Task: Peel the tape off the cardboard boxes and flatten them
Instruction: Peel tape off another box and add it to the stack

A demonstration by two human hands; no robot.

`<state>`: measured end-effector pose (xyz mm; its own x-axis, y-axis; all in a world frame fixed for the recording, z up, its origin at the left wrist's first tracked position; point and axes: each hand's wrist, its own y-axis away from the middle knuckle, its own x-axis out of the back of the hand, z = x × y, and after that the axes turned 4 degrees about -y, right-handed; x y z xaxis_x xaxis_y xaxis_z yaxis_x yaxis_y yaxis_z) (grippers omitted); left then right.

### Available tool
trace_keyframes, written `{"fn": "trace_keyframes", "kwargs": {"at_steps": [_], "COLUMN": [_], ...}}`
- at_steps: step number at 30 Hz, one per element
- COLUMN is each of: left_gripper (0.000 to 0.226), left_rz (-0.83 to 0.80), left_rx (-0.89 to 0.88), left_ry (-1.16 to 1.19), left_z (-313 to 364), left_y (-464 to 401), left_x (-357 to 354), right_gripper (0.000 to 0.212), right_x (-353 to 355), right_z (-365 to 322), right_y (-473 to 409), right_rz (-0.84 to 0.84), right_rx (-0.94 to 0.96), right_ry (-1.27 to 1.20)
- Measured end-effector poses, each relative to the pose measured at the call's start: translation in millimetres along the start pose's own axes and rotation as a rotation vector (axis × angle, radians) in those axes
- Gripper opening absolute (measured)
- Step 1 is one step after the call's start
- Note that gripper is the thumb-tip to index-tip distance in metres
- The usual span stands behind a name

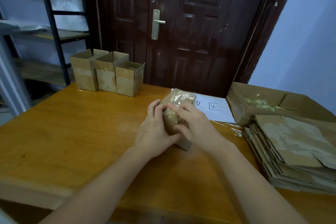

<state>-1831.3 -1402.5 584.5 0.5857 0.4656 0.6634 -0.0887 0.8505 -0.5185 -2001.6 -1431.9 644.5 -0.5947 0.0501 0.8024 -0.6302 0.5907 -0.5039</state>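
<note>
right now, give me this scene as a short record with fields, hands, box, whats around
left hand: left hand grips the side of the taped box
right hand: right hand on top of it, fingertips picking at the clear tape
box state: closed, tape on, resting on the table
waiting: three open boxes standing in a row, far left of the table
done: stack of flattened cardboard at the right edge
scrap: large open box holding crumpled tape
under box: paper sheet with handwriting
</note>
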Motion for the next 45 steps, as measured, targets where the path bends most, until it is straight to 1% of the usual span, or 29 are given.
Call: {"fn": "trace_keyframes", "kwargs": {"at_steps": [2, 5, 8, 10, 12, 13, 16, 18, 21, 23, 25, 28, 30, 32, 35, 38, 41, 43, 45], "left_gripper": [0.087, 0.084, 0.087, 0.087, 0.088, 0.088, 0.088, 0.090, 0.097, 0.099, 0.099, 0.099, 0.096, 0.096, 0.099, 0.095, 0.088, 0.092, 0.093], "left_rz": [0.040, 0.046, -0.037, -0.108, -0.167, -0.191, -0.240, -0.254, -0.237, -0.217, -0.205, -0.207, -0.212, -0.216, -0.251, -0.284, -0.300, -0.313, -0.325], "left_rx": [0.050, -0.008, -0.033, -0.043, -0.056, -0.057, -0.039, -0.029, -0.011, 0.000, -0.003, -0.002, -0.011, -0.022, -0.003, -0.034, -0.050, -0.049, -0.039], "left_ry": [0.057, 0.049, 0.119, 0.189, 0.229, 0.243, 0.259, 0.247, 0.250, 0.257, 0.279, 0.260, 0.267, 0.274, 0.257, 0.267, 0.286, 0.294, 0.304], "left_z": [3.9, 1.2, -5.3, -10.3, -14.9, -17.2, -20.8, -21.0, -19.3, -16.9, -15.4, -14.9, -15.9, -17.7, -23.0, -25.0, -26.9, -28.9, -28.4], "left_y": [0.2, -1.6, -5.1, -8.0, -11.6, -13.3, -17.1, -17.3, -15.4, -14.5, -14.6, -15.7, -15.9, -17.1, -21.9, -26.6, -31.3, -33.7, -34.4], "left_x": [-5.3, -10.7, -9.2, -6.6, -4.0, -3.1, -0.5, 0.3, -0.6, -1.7, -2.8, -1.6, -0.5, 0.0, 0.7, 5.8, 10.1, 10.4, 10.8], "right_gripper": [0.067, 0.047, 0.037, 0.035, 0.040, 0.046, 0.072, 0.085, 0.085, 0.080, 0.069, 0.039, 0.026, 0.022, 0.022, 0.024, 0.027, 0.027, 0.025], "right_x": [2.4, 8.7, 15.3, 20.2, 22.2, 20.6, 10.2, 5.1, 0.7, -8.2, -19.5, -32.6, -36.7, -36.1, -27.1, -16.0, -4.2, 2.1, 5.0], "right_z": [-1.7, 2.9, 6.6, 7.7, 7.2, 5.9, 0.2, -1.5, -2.8, -7.7, -14.1, -22.9, -25.8, -26.3, -21.9, -19.5, -15.2, -9.2, -4.1], "right_y": [-5.3, -8.4, -8.7, -9.2, -8.9, -8.1, -3.2, -1.2, -4.8, -9.8, -13.6, -15.0, -13.4, -11.8, -14.2, -16.9, -16.1, -14.5, -14.9], "right_rz": [0.004, -0.042, -0.048, 0.028, 0.096, 0.104, 0.046, 0.004, 0.033, 0.080, 0.140, 0.244, 0.300, 0.350, 0.409, 0.359, 0.243, 0.129, 0.001], "right_rx": [-0.002, -0.036, 0.001, 0.029, 0.019, -0.014, -0.147, -0.181, -0.140, -0.109, -0.129, -0.168, -0.164, -0.147, -0.172, -0.240, -0.262, -0.171, -0.094], "right_ry": [0.035, -0.025, -0.032, -0.047, -0.074, -0.082, -0.110, -0.102, -0.054, -0.045, 0.008, 0.089, 0.068, 0.021, -0.094, -0.217, -0.288, -0.214, -0.077]}}
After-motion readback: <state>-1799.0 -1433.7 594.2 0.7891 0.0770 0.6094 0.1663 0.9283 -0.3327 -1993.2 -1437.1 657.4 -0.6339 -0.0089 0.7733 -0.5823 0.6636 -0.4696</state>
